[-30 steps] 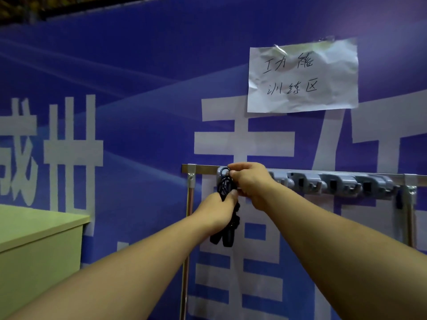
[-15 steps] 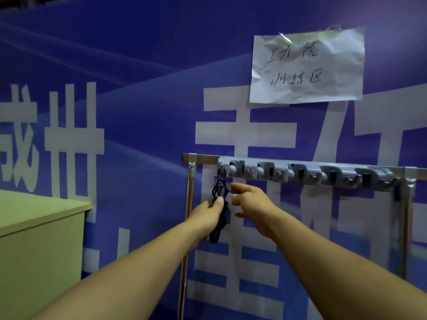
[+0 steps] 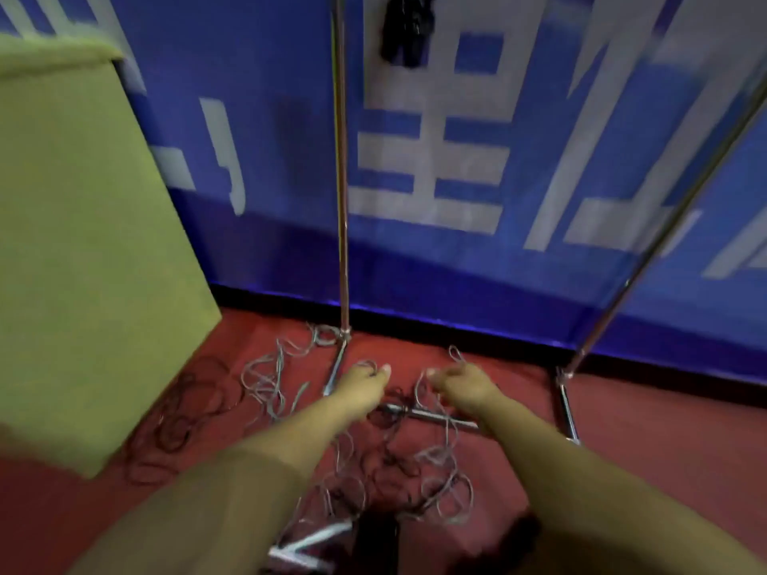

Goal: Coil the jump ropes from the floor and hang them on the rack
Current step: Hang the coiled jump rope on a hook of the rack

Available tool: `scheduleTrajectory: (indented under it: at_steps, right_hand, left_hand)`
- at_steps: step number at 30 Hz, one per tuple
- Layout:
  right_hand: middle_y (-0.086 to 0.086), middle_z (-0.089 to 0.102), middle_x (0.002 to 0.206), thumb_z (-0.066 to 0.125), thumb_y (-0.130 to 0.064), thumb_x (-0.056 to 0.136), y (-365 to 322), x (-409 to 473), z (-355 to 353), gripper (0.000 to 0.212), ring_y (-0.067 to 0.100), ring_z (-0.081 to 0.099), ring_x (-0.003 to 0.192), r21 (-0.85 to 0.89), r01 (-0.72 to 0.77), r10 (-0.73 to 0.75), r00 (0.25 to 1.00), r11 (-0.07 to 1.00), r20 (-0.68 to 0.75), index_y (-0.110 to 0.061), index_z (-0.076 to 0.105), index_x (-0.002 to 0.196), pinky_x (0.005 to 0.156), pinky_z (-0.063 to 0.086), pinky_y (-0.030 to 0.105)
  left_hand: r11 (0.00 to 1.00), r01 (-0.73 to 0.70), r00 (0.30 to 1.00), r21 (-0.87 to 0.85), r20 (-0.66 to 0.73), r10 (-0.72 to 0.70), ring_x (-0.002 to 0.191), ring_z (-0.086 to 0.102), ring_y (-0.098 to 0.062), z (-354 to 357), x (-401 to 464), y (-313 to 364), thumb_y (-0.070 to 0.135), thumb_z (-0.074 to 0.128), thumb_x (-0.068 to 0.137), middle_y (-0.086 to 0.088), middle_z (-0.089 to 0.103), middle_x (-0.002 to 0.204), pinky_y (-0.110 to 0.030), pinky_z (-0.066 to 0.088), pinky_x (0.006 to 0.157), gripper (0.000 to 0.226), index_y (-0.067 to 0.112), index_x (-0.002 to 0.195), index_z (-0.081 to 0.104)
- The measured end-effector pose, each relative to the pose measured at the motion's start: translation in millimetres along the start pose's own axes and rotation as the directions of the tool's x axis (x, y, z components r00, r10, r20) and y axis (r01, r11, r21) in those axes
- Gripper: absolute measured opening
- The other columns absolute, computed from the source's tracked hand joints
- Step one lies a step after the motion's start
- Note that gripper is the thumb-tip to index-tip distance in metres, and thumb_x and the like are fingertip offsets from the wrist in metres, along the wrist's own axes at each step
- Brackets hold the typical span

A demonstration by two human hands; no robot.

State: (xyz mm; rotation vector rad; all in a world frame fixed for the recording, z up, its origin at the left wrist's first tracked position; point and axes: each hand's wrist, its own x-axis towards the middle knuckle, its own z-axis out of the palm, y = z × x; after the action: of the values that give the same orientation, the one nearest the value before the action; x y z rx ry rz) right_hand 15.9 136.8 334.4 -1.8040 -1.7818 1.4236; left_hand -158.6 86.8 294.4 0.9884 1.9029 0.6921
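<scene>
1. Two bare hands reach down toward the red floor (image 3: 664, 450) in the blurred head view, both in front of the rack (image 3: 341, 201), whose two metal uprights rise against the blue banner (image 3: 265, 159).

2. Left hand (image 3: 363, 385): it hangs just right of the rack's left foot, fingers loosely curled, thumb tip showing. A loop of grey rope appears at its fingertips, but whether the fingers hold it or merely pass over it — I cannot tell through the blur.

3. Right hand (image 3: 460, 383): it hangs between the rack's two feet, fingers slack and pointing toward the other hand. Grey rope loops lie near it; no clear grip shows, so I cannot tell whether it has hold of anything.

4. Loose grey jump ropes (image 3: 440, 483) lie tangled on the floor between the rack's feet and beneath the forearms, with more grey loops spread left of the left foot. A metal bar lies low between the feet, partly covered by rope.

5. Dark jump ropes (image 3: 182, 412) lie in a heap further left of the rack, touching the base of the green cabinet (image 3: 83, 242).

6. One coiled black jump rope (image 3: 404, 31) hangs high on the rack, just right of the left upright — cut off by the top edge.

7. At the bottom edge, below the rack, sit dark and pale blurred shapes too unclear to name.
</scene>
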Motion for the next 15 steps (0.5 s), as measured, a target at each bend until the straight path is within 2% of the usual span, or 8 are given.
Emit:
scheduleTrajectory:
  at_steps: [1,3,5,7,10,12,13,15]
  right_hand:
    - [0.008,0.054,0.079,0.055,-0.037,0.097,21,-1,15,0.036,0.025,0.057,0.079,-0.041,-0.037,0.037,0.999,0.998,-0.001,-0.006,0.065,0.083,0.073,0.050,0.037]
    - [0.007,0.053,0.076,0.058,-0.038,0.095,52,-4,37,0.037,0.020,0.052,0.074,-0.054,-0.066,0.064,0.997,0.996,-0.048,-0.011,0.057,0.069,0.068,0.041,0.027]
    - [0.006,0.054,0.069,0.064,-0.037,0.092,86,-12,57,0.036,0.016,0.047,0.064,-0.009,-0.093,0.092,0.993,0.996,-0.077,-0.012,0.060,0.066,0.065,0.040,0.027]
    - [0.004,0.058,0.066,0.064,-0.039,0.092,131,-17,77,0.038,0.013,0.047,0.057,0.005,-0.168,0.168,0.982,0.986,-0.084,-0.009,0.067,0.069,0.065,0.045,0.033]
    - [0.004,0.055,0.067,0.064,-0.041,0.091,196,-19,105,0.047,0.013,0.048,0.069,-0.069,-0.278,0.270,0.957,0.958,-0.102,-0.015,0.057,0.053,0.067,0.041,0.033]
    - [0.012,0.062,0.067,0.069,-0.035,0.089,229,-12,122,0.039,0.010,0.051,0.071,0.024,-0.295,0.296,0.947,0.955,-0.122,-0.013,0.064,0.058,0.066,0.045,0.033]
    - [0.013,0.068,0.072,0.070,-0.035,0.089,240,-9,127,0.032,0.009,0.055,0.073,0.045,-0.299,0.302,0.945,0.953,-0.128,-0.010,0.072,0.068,0.068,0.047,0.032]
    - [0.003,0.074,0.086,0.069,-0.040,0.088,268,-1,142,0.027,0.013,0.064,0.085,0.065,-0.319,0.323,0.943,0.946,-0.079,-0.015,0.077,0.091,0.076,0.050,0.028]
  left_hand:
    - [0.999,0.046,0.999,0.018,0.015,-0.046,0.079,0.065,-0.029,18,1,-30,0.042,0.048,0.102,-0.020,0.067,0.087,-0.031,0.041,0.067,0.042,0.008,0.086,0.067]
    - [0.992,0.117,0.993,0.041,0.028,-0.118,0.092,0.068,-0.038,47,2,-84,0.038,0.051,0.101,-0.026,0.071,0.096,-0.034,0.045,0.070,0.042,0.003,0.086,0.069]
    - [0.985,0.148,0.988,0.091,0.036,-0.152,0.097,0.068,-0.036,70,-1,-128,0.039,0.054,0.099,-0.022,0.073,0.098,-0.035,0.049,0.077,0.041,0.004,0.087,0.070]
    - [0.974,0.172,0.982,0.145,0.057,-0.181,0.096,0.068,-0.032,93,-6,-165,0.041,0.057,0.097,-0.015,0.074,0.096,-0.033,0.049,0.079,0.038,0.007,0.090,0.071]
    - [0.967,0.186,0.975,0.171,0.093,-0.204,0.097,0.067,-0.027,117,-13,-197,0.046,0.060,0.094,-0.006,0.073,0.098,-0.030,0.049,0.082,0.030,0.018,0.091,0.069]
    - [0.966,0.195,0.971,0.172,0.104,-0.214,0.093,0.066,-0.024,132,-14,-206,0.044,0.062,0.093,-0.002,0.073,0.093,-0.028,0.048,0.079,0.024,0.021,0.086,0.065]
    - [0.968,0.187,0.972,0.167,0.109,-0.207,0.089,0.066,-0.022,139,-14,-209,0.041,0.063,0.093,0.000,0.072,0.089,-0.027,0.047,0.076,0.021,0.022,0.083,0.064]
    - [0.962,0.194,0.967,0.193,0.126,-0.220,0.088,0.067,-0.021,156,-14,-220,0.038,0.065,0.091,0.000,0.071,0.085,-0.027,0.046,0.074,0.019,0.020,0.083,0.065]
